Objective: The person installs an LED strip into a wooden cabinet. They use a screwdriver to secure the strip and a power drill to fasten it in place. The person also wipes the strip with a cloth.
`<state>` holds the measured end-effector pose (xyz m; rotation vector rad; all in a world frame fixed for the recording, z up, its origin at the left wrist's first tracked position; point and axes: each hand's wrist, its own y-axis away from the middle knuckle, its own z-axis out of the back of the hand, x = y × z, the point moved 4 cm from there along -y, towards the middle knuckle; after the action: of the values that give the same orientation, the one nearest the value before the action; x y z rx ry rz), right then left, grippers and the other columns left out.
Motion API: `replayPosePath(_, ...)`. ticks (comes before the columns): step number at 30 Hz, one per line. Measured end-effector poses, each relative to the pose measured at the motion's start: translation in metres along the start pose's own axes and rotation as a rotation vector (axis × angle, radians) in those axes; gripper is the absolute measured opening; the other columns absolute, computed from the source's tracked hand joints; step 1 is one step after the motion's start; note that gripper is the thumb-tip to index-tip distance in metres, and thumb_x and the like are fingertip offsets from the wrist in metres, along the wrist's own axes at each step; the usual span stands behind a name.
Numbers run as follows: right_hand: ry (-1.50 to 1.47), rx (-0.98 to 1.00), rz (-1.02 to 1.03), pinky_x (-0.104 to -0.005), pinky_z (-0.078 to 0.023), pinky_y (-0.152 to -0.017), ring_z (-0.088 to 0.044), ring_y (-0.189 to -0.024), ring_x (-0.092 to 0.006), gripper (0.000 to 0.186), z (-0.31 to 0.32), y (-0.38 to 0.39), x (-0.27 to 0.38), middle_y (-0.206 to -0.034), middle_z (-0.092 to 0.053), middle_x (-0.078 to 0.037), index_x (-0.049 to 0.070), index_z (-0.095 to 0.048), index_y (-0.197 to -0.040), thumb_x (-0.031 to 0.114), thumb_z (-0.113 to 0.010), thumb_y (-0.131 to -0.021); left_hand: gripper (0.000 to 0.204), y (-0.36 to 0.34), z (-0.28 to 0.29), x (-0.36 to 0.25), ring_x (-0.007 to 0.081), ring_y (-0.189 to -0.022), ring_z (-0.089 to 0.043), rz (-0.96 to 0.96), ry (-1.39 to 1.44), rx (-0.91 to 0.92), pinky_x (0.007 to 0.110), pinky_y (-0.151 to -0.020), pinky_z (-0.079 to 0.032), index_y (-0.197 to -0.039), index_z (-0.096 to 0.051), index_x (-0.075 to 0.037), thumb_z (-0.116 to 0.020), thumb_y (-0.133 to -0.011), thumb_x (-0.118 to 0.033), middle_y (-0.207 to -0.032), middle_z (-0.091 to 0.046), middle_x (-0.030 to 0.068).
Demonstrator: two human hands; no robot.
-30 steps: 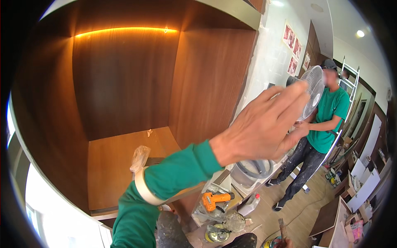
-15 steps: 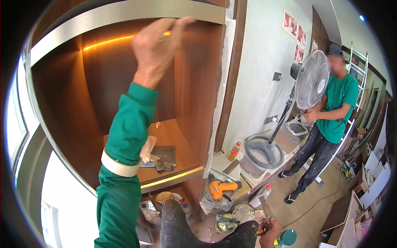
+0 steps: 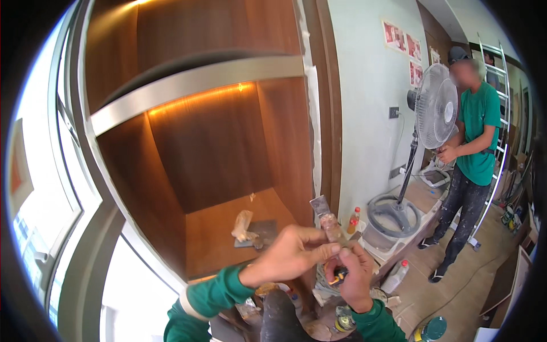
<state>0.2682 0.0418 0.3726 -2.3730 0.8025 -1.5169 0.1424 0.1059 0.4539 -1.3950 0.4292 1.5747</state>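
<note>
A putty knife [image 3: 329,221] with a smeared metal blade and a black-and-yellow handle stands tilted in front of me. My right hand [image 3: 354,279] is closed round its handle. My left hand [image 3: 290,252] meets the right one, thumb and fingers pinched on the lower blade; its fingertips are partly hidden. A cream tape roll [image 3: 192,306] circles my left green sleeve. Behind my hands is a brown wooden cabinet [image 3: 219,157] with a brushed metal strip [image 3: 211,81] across it and a lit niche below. On the niche's shelf, a crumpled wrapper [image 3: 243,224] lies by a dark flat plate [image 3: 265,229].
A pedestal fan [image 3: 436,108] stands on the ledge at right, beside a co-worker [image 3: 477,131] in green and a ladder [image 3: 501,137]. Bottles [image 3: 353,220], a white bottle [image 3: 395,277] and a green-lidded tub [image 3: 431,329] sit lower down. A window [image 3: 40,188] borders the left.
My left hand has come down from the metal strip to the putty knife. My right hand has raised the knife toward the middle. The view has shifted, showing more of the upper cabinet.
</note>
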Motion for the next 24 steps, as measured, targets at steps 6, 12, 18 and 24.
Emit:
replayPosePath(6,-0.062,0.054,-0.198,-0.0245,-0.042,-0.047,-0.054,-0.05,-0.0129,0.027,-0.024,-0.006,-0.014,-0.085,-0.068,-0.017,-0.003,-0.059,-0.107,0.021,-0.048,-0.1,0.027,0.002,0.023,0.0,0.0147,-0.071,-0.065,-0.058,0.128,-0.344,0.03,-0.064,-0.055,-0.104,-0.065,0.005,-0.063,-0.095,-0.021,-0.082,-0.068,0.0102)
replayPosePath(12,0.047,0.176,-0.776,-0.0256,-0.043,-0.047,-0.056,-0.052,-0.0155,0.028,0.03,0.07,-0.059,-0.092,-0.069,-0.022,-0.003,-0.06,-0.116,0.016,-0.052,-0.097,0.033,-0.03,0.131,-0.024,0.0285,-0.069,-0.069,-0.188,0.246,-0.658,0.038,-0.062,-0.06,-0.114,-0.054,0.009,-0.046,-0.095,-0.017,-0.084,-0.065,0.0176)
replayPosePath(18,-0.121,-0.297,-1.032,-0.0266,-0.041,-0.044,-0.054,-0.055,-0.0142,0.027,0.093,0.207,-0.071,-0.066,-0.06,-0.004,0.004,-0.063,-0.098,0.03,-0.063,-0.091,0.027,-0.065,0.223,-0.023,0.0245,-0.064,-0.067,-0.111,0.103,-0.8,0.034,-0.055,-0.055,-0.099,-0.058,0.006,-0.046,-0.09,-0.016,-0.083,-0.066,0.0166)
replayPosePath(24,0.078,-0.204,-1.111,-0.0219,-0.036,-0.043,-0.047,-0.046,-0.0088,0.029,0.104,0.23,-0.092,-0.058,-0.055,-0.002,0.002,-0.065,-0.088,0.03,-0.058,-0.094,0.025,-0.104,0.273,-0.023,0.0205,-0.064,-0.066,-0.105,-0.055,-0.853,0.032,-0.054,-0.054,-0.095,-0.06,0.005,-0.052,-0.088,-0.017,-0.083,-0.066,0.0154)
